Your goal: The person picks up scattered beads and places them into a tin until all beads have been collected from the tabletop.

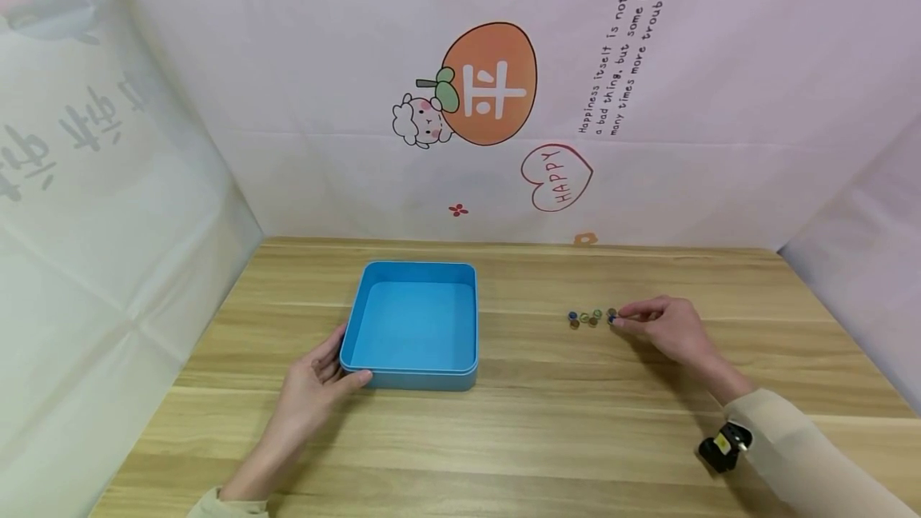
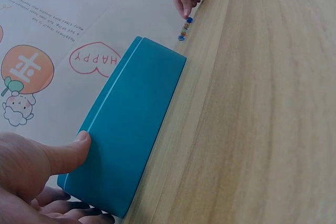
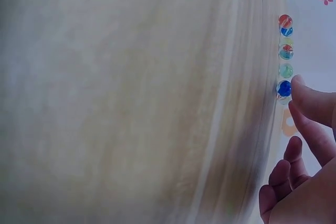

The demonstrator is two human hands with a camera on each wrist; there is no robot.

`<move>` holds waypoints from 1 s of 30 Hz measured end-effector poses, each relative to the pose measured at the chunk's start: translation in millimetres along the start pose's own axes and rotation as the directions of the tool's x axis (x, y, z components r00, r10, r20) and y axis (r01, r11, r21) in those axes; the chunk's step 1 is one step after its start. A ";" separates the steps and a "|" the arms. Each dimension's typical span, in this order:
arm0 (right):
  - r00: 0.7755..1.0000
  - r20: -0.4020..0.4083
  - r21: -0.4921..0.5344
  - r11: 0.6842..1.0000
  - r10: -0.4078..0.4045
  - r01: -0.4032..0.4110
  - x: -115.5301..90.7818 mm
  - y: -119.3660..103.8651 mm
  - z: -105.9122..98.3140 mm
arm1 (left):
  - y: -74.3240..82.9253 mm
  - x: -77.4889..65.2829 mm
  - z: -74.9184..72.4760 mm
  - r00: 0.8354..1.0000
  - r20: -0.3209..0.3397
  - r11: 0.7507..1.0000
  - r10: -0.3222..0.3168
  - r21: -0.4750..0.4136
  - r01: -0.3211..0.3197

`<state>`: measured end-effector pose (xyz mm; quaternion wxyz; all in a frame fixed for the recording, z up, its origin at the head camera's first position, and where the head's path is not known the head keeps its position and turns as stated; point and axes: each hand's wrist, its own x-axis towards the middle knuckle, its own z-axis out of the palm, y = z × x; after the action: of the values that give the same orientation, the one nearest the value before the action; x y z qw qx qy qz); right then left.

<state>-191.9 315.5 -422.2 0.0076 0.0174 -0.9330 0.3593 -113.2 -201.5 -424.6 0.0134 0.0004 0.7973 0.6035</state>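
An open-topped square blue box (image 1: 420,380) stands on the table, left of its middle. My left hand (image 1: 311,390) holds its near left corner, thumb over the front wall and fingers at the side; the left wrist view shows the thumb (image 2: 68,156) against that wall. To the right lies a small group of glass marbles (image 1: 585,317), several in number. My right hand (image 1: 669,330) reaches to their right end. In the right wrist view, thumb and index finger are at a dark blue marble (image 3: 284,88), apart from each other; no firm grip on it shows.
The wooden table (image 1: 532,446) meets a printed white cloth (image 1: 324,102) at the back, and cloth also hangs at both sides. A black device (image 1: 725,446) is strapped at the right sleeve.
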 end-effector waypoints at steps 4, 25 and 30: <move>1.000 -0.004 -0.005 1.000 0.001 -0.001 1.3 -0.6 0.9 | -0.3 0.2 -0.2 1.000 -0.001 1.000 0.001 0.000 -0.001; 1.000 -0.011 -0.066 0.997 -0.027 0.026 2.8 3.1 5.2 | 0.1 -0.3 -1.4 1.000 -0.002 1.000 0.004 0.029 -0.004; 1.000 -0.008 -0.074 0.997 -0.021 0.021 1.9 2.5 6.1 | 0.5 -1.0 -1.0 1.000 -0.005 0.999 0.003 0.032 -0.003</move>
<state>-193.9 313.3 -428.3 0.0161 0.0253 -0.9454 0.3247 -112.3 -202.4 -423.8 0.0105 0.0002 0.8069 0.5906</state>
